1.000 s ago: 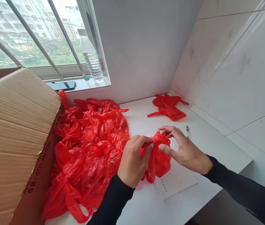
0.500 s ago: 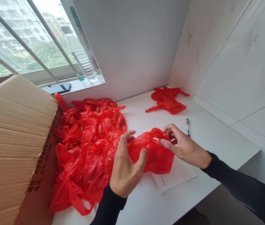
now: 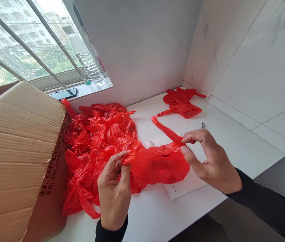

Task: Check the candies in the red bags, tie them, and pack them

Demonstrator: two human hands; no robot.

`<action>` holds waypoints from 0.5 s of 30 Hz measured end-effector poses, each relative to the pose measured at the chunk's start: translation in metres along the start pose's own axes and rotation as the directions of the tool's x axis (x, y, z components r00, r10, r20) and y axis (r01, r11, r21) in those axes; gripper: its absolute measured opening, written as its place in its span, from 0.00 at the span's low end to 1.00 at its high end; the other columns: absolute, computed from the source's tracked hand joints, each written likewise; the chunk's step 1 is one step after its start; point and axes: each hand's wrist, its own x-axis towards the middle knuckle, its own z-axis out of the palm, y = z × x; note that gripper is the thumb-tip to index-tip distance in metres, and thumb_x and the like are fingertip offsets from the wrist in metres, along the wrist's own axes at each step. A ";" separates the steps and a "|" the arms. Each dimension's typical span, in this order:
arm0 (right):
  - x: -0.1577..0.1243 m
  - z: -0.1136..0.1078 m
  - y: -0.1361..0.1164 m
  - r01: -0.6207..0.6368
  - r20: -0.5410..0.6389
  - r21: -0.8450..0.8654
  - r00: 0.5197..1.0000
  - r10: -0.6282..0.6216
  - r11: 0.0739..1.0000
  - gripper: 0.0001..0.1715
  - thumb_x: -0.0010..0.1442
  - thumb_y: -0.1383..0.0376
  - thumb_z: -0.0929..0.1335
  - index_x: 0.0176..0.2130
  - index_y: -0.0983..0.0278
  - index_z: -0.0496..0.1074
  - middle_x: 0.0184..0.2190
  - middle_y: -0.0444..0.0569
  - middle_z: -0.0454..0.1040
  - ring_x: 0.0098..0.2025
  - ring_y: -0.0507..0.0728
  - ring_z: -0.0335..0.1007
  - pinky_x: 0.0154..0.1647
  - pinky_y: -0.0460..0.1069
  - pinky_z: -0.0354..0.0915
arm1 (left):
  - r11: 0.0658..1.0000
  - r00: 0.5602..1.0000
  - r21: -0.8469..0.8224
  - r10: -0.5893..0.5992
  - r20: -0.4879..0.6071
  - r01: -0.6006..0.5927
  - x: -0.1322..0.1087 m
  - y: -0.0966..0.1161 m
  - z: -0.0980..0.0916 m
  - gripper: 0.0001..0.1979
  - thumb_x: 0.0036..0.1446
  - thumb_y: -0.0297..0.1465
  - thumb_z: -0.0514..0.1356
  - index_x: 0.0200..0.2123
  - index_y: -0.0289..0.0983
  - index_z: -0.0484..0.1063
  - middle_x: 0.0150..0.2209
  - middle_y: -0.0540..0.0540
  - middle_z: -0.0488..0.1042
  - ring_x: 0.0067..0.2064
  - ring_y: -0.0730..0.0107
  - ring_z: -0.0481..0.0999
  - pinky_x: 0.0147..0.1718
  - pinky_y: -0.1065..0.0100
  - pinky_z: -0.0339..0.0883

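Between my hands hangs a red plastic bag (image 3: 162,166), its mouth stretched sideways and something bulging inside that I cannot make out. My left hand (image 3: 115,188) pinches the bag's left side between thumb and forefinger. On the right, my right hand (image 3: 206,156) grips the other side near a handle, which sticks up and to the left. Just left of my left hand lies a heap of knotted red plastic bags (image 3: 107,131). Beneath the held bag is a white sheet of paper (image 3: 182,188) with some handwriting.
An open cardboard box (image 3: 18,161) stands at the left against the heap. Flat red bags (image 3: 182,102) lie at the back of the white table (image 3: 243,144), with a pen (image 3: 203,125) nearby. The windowsill holds a water bottle (image 3: 86,60) and a phone (image 3: 65,94).
My hands have moved apart, pulling the bag wider. My left hand, spread before, now pinches its left side; my right hand has drawn a handle out.
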 end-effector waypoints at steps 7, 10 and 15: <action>-0.001 0.003 -0.028 0.314 0.167 -0.136 0.942 -0.291 0.940 0.18 0.64 0.76 0.67 0.53 0.66 0.71 0.47 0.54 0.69 0.48 0.59 0.61 0.52 0.55 0.64 | 0.997 0.993 -0.076 0.004 0.119 0.005 -0.015 0.017 0.010 0.17 0.47 0.32 0.71 0.38 0.43 0.68 0.31 0.54 0.70 0.27 0.75 0.67 0.24 0.75 0.65; -0.003 0.005 -0.029 0.419 0.238 -0.067 0.888 -0.393 0.906 0.16 0.64 0.78 0.65 0.50 0.67 0.73 0.44 0.52 0.73 0.46 0.58 0.64 0.50 0.55 0.64 | 0.995 0.993 -0.071 -0.061 0.102 0.069 -0.019 0.019 0.012 0.13 0.53 0.33 0.68 0.36 0.42 0.65 0.31 0.54 0.67 0.26 0.76 0.67 0.23 0.75 0.64; -0.004 0.010 -0.021 0.420 0.512 -0.292 0.827 -0.230 0.859 0.15 0.69 0.72 0.61 0.37 0.66 0.75 0.32 0.48 0.74 0.36 0.58 0.68 0.44 0.57 0.64 | 0.988 0.990 -0.082 -0.123 0.072 0.128 -0.029 0.014 0.000 0.11 0.55 0.32 0.66 0.41 0.43 0.70 0.36 0.52 0.72 0.29 0.76 0.69 0.27 0.75 0.65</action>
